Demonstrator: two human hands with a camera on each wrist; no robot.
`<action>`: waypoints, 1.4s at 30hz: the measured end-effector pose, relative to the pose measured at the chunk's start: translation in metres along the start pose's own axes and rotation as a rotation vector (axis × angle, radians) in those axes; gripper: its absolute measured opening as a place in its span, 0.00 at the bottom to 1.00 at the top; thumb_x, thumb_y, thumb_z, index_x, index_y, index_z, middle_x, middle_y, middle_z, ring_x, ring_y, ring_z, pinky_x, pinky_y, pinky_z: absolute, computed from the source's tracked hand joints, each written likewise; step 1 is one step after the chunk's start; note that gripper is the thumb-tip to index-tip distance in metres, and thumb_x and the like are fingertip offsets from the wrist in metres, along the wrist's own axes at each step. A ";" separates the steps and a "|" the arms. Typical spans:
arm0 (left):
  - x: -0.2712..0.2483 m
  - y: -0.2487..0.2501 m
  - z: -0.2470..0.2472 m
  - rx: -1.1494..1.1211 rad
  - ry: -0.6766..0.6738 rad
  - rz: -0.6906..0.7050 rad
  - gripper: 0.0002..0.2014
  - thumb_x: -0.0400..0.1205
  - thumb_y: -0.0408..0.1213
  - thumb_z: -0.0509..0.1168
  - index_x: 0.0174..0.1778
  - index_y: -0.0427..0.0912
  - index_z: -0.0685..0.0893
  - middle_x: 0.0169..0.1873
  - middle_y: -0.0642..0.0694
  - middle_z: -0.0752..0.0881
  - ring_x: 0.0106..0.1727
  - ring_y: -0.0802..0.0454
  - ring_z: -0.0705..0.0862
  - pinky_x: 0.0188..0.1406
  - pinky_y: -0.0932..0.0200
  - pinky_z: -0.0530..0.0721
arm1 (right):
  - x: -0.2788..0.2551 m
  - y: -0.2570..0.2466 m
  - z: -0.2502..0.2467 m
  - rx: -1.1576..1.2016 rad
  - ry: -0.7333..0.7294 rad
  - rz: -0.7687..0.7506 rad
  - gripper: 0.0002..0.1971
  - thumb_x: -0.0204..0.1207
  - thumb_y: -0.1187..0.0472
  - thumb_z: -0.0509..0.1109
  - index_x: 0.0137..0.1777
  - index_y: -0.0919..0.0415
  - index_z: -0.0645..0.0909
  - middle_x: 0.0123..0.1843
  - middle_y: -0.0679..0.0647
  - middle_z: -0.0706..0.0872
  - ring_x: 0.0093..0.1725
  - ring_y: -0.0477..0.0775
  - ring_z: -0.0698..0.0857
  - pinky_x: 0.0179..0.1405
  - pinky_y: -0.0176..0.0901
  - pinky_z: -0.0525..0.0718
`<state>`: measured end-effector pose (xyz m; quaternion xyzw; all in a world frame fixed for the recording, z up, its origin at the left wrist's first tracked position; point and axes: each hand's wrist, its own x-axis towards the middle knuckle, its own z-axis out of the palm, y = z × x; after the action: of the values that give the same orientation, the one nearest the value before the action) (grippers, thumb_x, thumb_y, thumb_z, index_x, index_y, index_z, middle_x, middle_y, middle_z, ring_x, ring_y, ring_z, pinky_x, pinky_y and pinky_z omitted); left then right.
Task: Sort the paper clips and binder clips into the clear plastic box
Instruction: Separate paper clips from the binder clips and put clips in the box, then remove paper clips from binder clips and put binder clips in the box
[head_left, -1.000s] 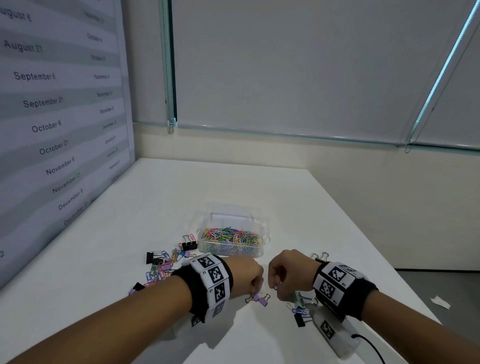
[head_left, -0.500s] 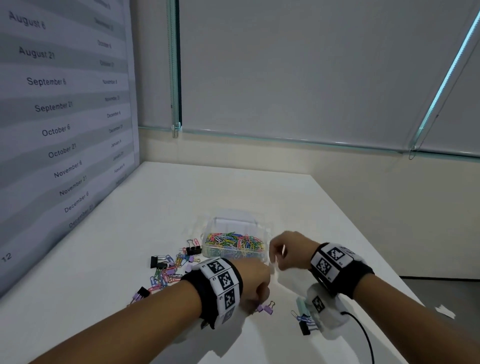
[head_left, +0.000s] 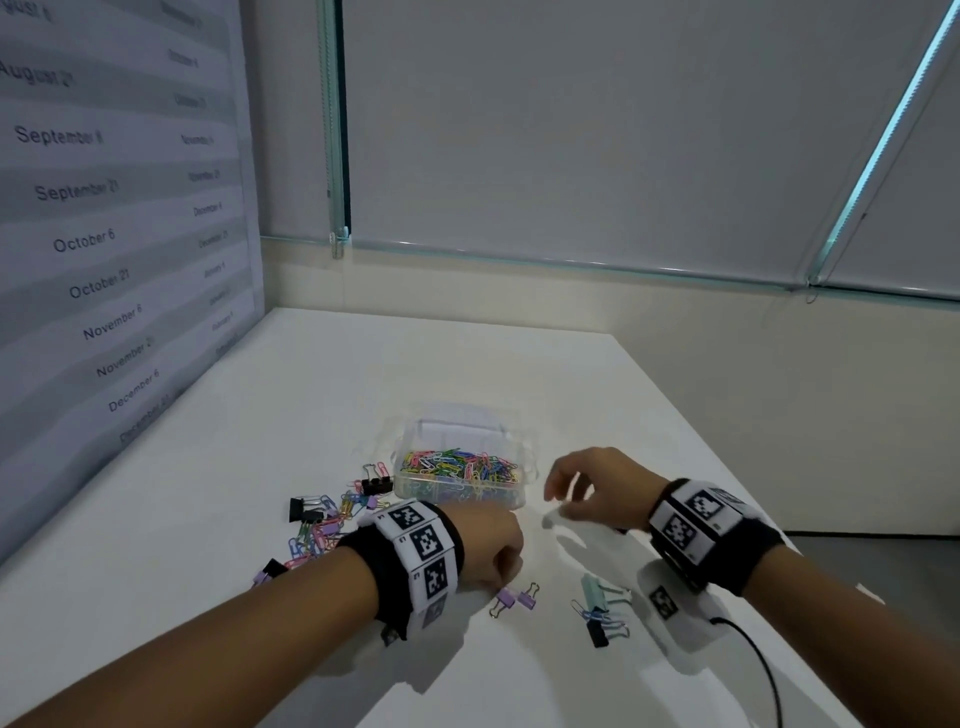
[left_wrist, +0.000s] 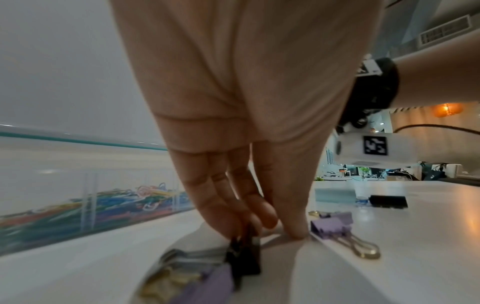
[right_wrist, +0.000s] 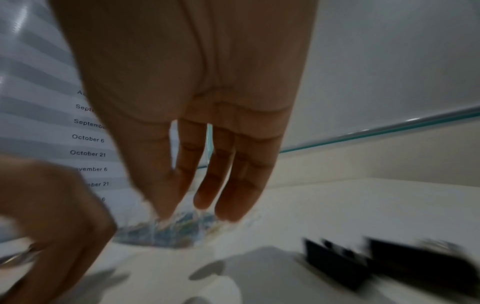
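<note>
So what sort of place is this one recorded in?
Probably an office: a white table beside a wall chart of dates, roller blinds behind it, and desks with equipment in the background.

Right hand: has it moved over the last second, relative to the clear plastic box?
Yes. The right hand has lifted off the white table and travelled away from the person toward the clear plastic box, fingers now loosely spread beside its right end.

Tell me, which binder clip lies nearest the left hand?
The purple binder clip, right beside the left hand; the mint and black clips lie farther right.
</note>
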<state>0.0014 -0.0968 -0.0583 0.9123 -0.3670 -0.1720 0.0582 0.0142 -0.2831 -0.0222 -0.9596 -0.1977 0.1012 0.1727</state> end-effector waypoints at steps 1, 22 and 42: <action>0.001 0.000 0.000 -0.007 -0.009 -0.004 0.08 0.75 0.29 0.66 0.47 0.37 0.88 0.48 0.42 0.90 0.43 0.47 0.83 0.42 0.60 0.75 | -0.010 0.005 0.002 -0.011 -0.063 0.019 0.08 0.69 0.62 0.74 0.46 0.50 0.84 0.44 0.46 0.84 0.40 0.46 0.84 0.42 0.31 0.80; -0.007 -0.033 -0.024 0.034 0.239 -0.148 0.14 0.81 0.31 0.55 0.59 0.46 0.79 0.55 0.44 0.84 0.55 0.44 0.81 0.55 0.53 0.80 | -0.053 0.016 0.015 -0.101 -0.322 -0.049 0.18 0.61 0.68 0.74 0.49 0.47 0.84 0.40 0.42 0.83 0.36 0.42 0.83 0.44 0.35 0.82; -0.026 -0.079 -0.039 -0.081 0.433 -0.302 0.17 0.81 0.24 0.56 0.62 0.45 0.79 0.61 0.46 0.77 0.62 0.48 0.78 0.58 0.60 0.73 | -0.047 0.012 0.036 0.054 -0.235 -0.045 0.09 0.64 0.60 0.78 0.45 0.53 0.89 0.36 0.41 0.81 0.33 0.37 0.79 0.37 0.23 0.74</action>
<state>0.0494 -0.0222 -0.0332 0.9692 -0.1985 0.0059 0.1456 -0.0338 -0.3026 -0.0539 -0.9315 -0.2354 0.2142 0.1763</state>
